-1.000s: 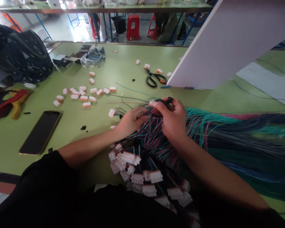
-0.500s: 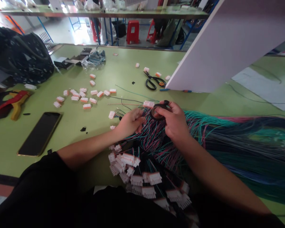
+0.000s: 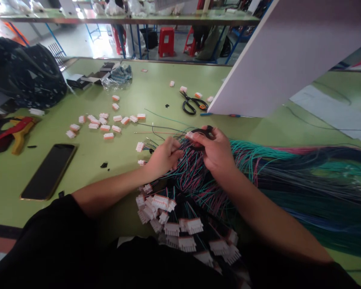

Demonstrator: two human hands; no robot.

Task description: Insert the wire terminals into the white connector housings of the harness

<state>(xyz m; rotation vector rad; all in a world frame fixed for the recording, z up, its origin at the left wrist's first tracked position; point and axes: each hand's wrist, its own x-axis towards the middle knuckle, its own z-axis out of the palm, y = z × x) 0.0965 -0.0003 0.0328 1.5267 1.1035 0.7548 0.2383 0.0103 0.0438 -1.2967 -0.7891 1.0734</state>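
Observation:
My right hand (image 3: 218, 150) grips a roll of black tape (image 3: 203, 131), thumb across its front. At the thumb's tip is a white and orange connector (image 3: 189, 135); whether the hand grips it too, I cannot tell. Just left of the roll, my left hand (image 3: 164, 155) has its fingers curled together, and what lies between them is too small to make out. Beneath both hands spreads a tangle of thin green, pink and dark wires (image 3: 195, 172). Many wired white connectors (image 3: 161, 202) are heaped nearer my body.
Loose connectors (image 3: 108, 136) are scattered on the green table at left, beyond a phone (image 3: 49, 171). Black scissors (image 3: 190, 105) lie beside an upright white panel (image 3: 267, 68). Long wire bundles (image 3: 313, 176) run off right. A red and yellow tool (image 3: 16, 132) and a dark bag (image 3: 27, 74) are far left.
My right hand has shifted slightly left, bringing the tape roll and thumb up against the white connector. The roll is tilted flatter. My left hand has stayed nearly in place, fingers still curled.

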